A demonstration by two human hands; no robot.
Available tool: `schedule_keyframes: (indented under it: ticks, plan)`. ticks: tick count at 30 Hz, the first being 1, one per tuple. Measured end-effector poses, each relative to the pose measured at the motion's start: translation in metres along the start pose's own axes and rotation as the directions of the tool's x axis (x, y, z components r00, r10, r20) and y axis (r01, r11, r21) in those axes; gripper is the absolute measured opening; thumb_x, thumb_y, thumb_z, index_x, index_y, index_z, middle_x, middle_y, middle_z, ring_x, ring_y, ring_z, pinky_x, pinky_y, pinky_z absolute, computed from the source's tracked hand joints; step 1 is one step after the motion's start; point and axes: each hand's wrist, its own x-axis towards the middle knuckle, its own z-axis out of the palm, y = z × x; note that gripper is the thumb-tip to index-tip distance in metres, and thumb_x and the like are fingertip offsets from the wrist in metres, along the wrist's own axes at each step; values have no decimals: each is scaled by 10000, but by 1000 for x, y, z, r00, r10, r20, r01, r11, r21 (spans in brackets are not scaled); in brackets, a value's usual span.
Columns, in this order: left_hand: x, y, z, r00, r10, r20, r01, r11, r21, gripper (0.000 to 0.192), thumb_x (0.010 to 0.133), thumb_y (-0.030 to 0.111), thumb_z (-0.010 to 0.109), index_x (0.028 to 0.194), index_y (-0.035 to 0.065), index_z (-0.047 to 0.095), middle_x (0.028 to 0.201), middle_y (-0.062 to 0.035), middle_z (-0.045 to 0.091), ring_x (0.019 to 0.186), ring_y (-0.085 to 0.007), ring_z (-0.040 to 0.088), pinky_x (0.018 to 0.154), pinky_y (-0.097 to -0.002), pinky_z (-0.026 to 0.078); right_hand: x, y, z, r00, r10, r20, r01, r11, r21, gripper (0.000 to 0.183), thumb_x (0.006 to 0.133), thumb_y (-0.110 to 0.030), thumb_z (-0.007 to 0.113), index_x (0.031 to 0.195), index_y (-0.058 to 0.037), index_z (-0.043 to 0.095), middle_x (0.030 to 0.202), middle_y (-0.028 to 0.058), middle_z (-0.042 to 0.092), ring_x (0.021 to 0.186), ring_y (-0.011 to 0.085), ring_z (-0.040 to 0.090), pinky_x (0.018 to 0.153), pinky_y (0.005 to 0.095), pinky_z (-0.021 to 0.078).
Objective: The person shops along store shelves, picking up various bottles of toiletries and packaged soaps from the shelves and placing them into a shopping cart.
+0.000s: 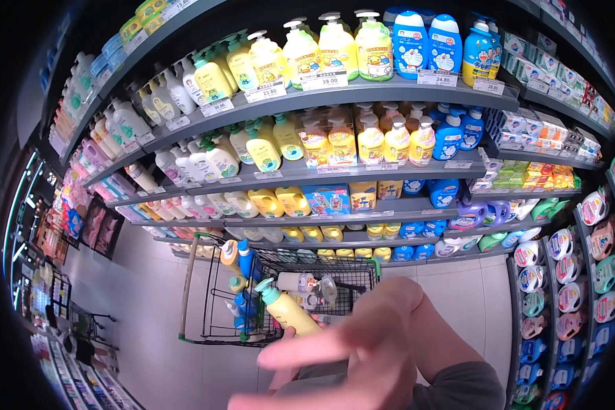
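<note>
My left hand [281, 378], partly hidden behind the right, is closed around a pale yellow pump bottle [292, 313] with a green pump head. The bottle is tilted, its pump toward the upper left, in front of a black wire shopping cart [359, 287]. Close to the camera, my right hand [371, 353] is raised and blurred, its fingers apart and nothing visible in it. Its bent elbow points toward the shelves. Inside the cart, a blue pump bottle [245, 259] and a yellow bottle [229, 253] stand near the handle. A white bottle [294, 282] lies deeper in the basket.
Shelves [379, 95] of pump bottles run across the front. Boxed goods [543, 128] fill the shelving at the right. Detergent bottles [533, 279] stand on a near right rack. Pale floor tiles [154, 318] extend leftward, where a second cart [87, 323] and a person [84, 351] are visible.
</note>
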Motion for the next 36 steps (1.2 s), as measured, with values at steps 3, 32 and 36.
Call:
schedule_keyframes:
  ticks: [3,32,36]
  plan:
    - [8,11,20,1000,18,-7,-19,998,-53,609,754,334,616,1219,25,373,1100,-214,522,961,-372,550,857,-473,442,6,-22,4,989,125,74,-112,981,-157,250,766,-58,483,966,-63,635,1045,11,595,1013,99,540,752,284,508]
    - [59,55,-48,979,139,-149,71,448,891,630,582,177,787,1111,15,486,984,-95,591,879,-172,585,748,-298,475,-371,-29,-20,-688,660,301,-725,-618,-305,371,741,-193,688,1037,-13,558,941,57,602,835,125,560,736,261,442]
    - [58,45,-86,965,37,-258,241,254,937,567,544,241,810,1019,39,575,911,-85,632,821,-190,616,739,-303,481,-410,-50,-25,-707,677,207,-705,-698,-125,333,726,-167,694,1011,-37,580,917,44,612,807,130,569,709,232,435]
